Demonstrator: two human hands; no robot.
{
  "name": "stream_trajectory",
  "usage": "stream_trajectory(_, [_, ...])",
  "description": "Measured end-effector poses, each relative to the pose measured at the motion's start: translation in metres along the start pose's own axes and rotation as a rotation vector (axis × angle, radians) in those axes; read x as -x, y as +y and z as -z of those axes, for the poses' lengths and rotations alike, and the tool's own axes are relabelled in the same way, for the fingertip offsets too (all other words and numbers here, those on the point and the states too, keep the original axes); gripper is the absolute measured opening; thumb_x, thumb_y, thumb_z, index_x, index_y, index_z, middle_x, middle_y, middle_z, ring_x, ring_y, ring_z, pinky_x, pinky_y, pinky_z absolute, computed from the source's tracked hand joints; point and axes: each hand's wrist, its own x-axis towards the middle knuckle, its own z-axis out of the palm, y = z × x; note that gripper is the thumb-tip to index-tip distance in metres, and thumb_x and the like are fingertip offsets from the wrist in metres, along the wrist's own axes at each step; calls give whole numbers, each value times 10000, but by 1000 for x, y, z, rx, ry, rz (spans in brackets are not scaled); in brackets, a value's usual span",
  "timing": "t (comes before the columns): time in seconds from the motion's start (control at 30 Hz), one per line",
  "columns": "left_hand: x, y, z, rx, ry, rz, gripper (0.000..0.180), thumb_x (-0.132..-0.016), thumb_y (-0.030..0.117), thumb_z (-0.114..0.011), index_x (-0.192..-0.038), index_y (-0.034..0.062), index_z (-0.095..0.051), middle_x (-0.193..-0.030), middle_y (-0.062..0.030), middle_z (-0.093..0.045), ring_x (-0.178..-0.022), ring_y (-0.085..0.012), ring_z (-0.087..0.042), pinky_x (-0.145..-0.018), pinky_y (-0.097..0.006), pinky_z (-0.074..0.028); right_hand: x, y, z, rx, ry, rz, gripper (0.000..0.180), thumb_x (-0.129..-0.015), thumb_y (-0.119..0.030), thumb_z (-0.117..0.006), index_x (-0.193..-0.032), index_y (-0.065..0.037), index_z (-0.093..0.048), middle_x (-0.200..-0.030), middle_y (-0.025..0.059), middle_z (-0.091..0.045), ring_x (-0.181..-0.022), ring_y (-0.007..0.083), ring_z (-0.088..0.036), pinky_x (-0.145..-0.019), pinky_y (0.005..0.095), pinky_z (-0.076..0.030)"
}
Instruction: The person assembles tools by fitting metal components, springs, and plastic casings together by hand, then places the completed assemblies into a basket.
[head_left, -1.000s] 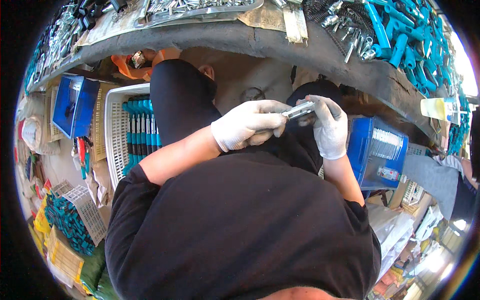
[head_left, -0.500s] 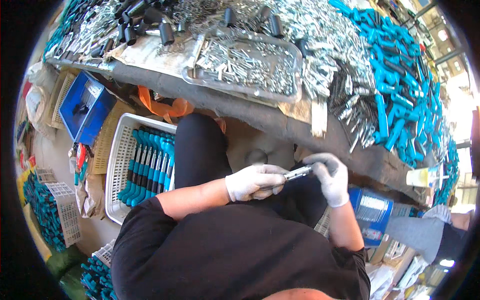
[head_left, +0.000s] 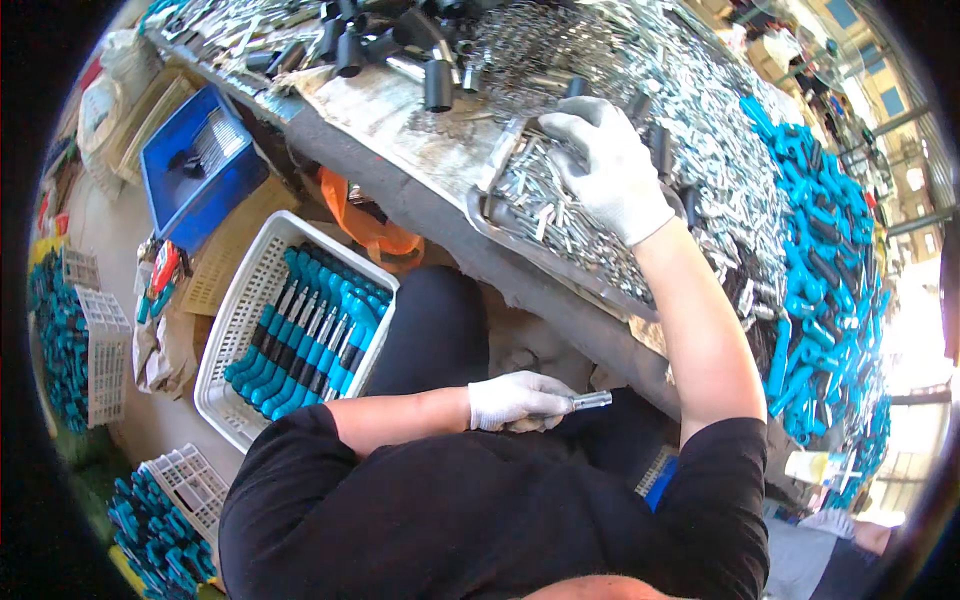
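Left hand (head_left: 505, 402): fingers (head_left: 548, 404) closed on a metal tube (head_left: 593, 400), which projects to their right. Right hand (head_left: 615, 180): fingers (head_left: 572, 127) bent over the tray (head_left: 545, 250) of metal parts (head_left: 540, 207); whether they grip one cannot be told. Left of the left fingers, a white basket (head_left: 240, 310) of teal tools (head_left: 300, 350); right of the right fingers, teal handles (head_left: 820, 280) on the table (head_left: 420, 205).

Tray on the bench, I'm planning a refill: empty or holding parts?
Holding parts: small metal pieces lie in the tray; the right hand hides some.
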Motion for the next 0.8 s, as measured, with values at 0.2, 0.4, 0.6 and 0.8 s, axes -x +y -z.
stream_trajectory(0.2, [-4, -2, 17, -51, -20, -21, 356, -930, 313, -571, -1078, -8, -615, -702, 24, -490, -492, -27, -368, -435, -197, -275, -58, -38, -49, 84, -181, 77, 285, -810, -251, -655, -1059, -112, -653, -981, 102, -645, -891, 279, -608, -815, 401, -481])
stream_trajectory(0.4, [-6, -8, 27, -28, 25, -8, 362, -923, 309, -576, -1100, -5, -610, -716, 11, -512, -476, -41, -378, -426, -208, -279, -77, -52, -73, 138, -265, -99, 215, -789, -181, -611, -973, -72, -642, -940, 139, -630, -945, 298, -596, -836, 409, -474])
stream_trajectory(0.6, [-2, -6, 27, -39, 11, -9, 359, -916, 273, -582, -1152, 3, -596, -728, 12, -520, -475, -44, -384, -424, -208, -282, -60, -26, -21, -25, -150, -302, 293, -834, -247, -660, -1101, -127, -638, -1003, 119, -606, -987, 257, -599, -887, 374, -480])
stream_trajectory(0.8, [-4, -21, 37, -66, 47, -8, 425, -914, 254, -578, -1256, 5, -549, -758, 4, -547, -479, -54, -392, -426, -209, -287, 12, -4, 39, -153, -25, -508, 345, -813, -204, -680, -1109, -37, -621, -1051, 159, -653, -966, 262, -643, -839, 330, -500])
